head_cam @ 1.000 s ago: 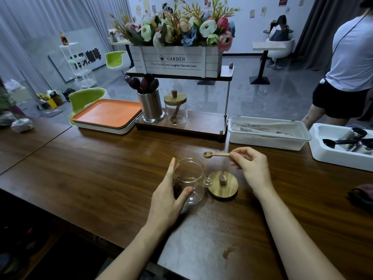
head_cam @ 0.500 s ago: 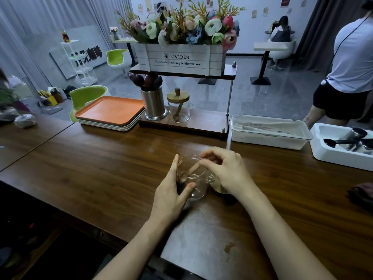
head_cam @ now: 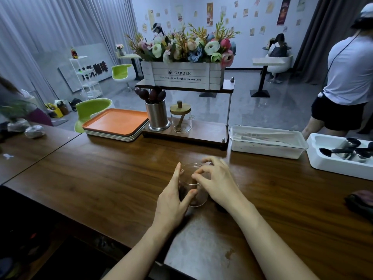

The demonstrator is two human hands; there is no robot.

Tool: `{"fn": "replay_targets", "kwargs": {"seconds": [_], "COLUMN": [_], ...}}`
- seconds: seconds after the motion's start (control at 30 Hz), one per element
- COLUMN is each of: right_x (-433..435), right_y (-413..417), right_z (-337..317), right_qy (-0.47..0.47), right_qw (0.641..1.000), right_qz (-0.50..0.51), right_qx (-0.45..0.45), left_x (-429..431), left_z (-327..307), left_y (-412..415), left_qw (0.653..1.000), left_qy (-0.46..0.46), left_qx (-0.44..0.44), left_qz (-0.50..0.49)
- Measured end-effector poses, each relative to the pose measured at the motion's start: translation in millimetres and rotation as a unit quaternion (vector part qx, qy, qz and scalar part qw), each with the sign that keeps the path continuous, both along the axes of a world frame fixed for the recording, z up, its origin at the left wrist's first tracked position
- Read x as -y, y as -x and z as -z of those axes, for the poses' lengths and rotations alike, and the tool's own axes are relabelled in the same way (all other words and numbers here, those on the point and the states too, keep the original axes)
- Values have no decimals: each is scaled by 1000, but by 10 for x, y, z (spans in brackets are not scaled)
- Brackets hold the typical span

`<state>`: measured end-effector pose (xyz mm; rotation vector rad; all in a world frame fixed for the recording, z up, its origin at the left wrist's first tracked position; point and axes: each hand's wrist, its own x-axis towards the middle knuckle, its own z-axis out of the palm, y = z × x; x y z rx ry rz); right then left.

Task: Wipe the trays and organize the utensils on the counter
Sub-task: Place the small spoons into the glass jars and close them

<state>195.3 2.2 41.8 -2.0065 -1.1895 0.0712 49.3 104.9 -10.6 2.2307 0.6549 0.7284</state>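
Observation:
A small clear glass jar [head_cam: 198, 199] stands on the wooden counter [head_cam: 101, 178] in front of me. My left hand [head_cam: 171, 203] grips its left side, thumb against the glass. My right hand [head_cam: 218, 182] hovers over the jar's mouth, thumb and forefinger pinched on a wooden spoon that reaches down into the jar and is mostly hidden. The jar's wooden lid is hidden under my right hand. A stack of trays with an orange one on top [head_cam: 117, 120] lies at the back left.
A low shelf [head_cam: 201, 132] holds a steel utensil cup [head_cam: 157, 116] and a lidded glass jar [head_cam: 181, 118], with a flower box [head_cam: 181, 75] above. A white bin [head_cam: 266, 142] and a white tray of metal scoops [head_cam: 323, 158] sit right. A person [head_cam: 347, 77] stands behind.
My right hand carried the wooden spoon from above the lid over to the jar and lowered it inside. My left hand kept hold of the jar.

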Motion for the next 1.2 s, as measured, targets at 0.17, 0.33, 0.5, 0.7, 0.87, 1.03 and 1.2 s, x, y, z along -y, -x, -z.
{"fn": "replay_targets", "kwargs": {"seconds": [0.17, 0.33, 0.5, 0.7, 0.87, 1.03, 1.2], "right_x": [57, 195, 370, 491, 469, 480, 505], "right_y": [-26, 17, -12, -87, -116, -145, -151], "right_z": [143, 180, 298, 520, 584, 607, 604], "right_qy": [3, -36, -99, -36, -29, -16, 22], "right_qw": [999, 998, 992, 988, 986, 980, 977], "right_qz": [19, 31, 61, 124, 142, 176, 194], "right_qx": [-45, -46, -53, -88, -82, -96, -88], "left_x": [3, -9, -15, -20, -17, -31, -74], "left_z": [-7, 9, 11, 16, 21, 39, 87], "left_y": [-1, -10, -28, -28, -29, -17, -7], "left_qw": [1000, 1000, 1000, 1000, 1000, 1000, 1000], "left_qy": [-4, -1, 5, 1, 6, 7, 12], "left_qx": [4, 0, -3, -6, -3, 6, 15], "left_qz": [0, -6, -14, -15, -8, -2, 10]}}
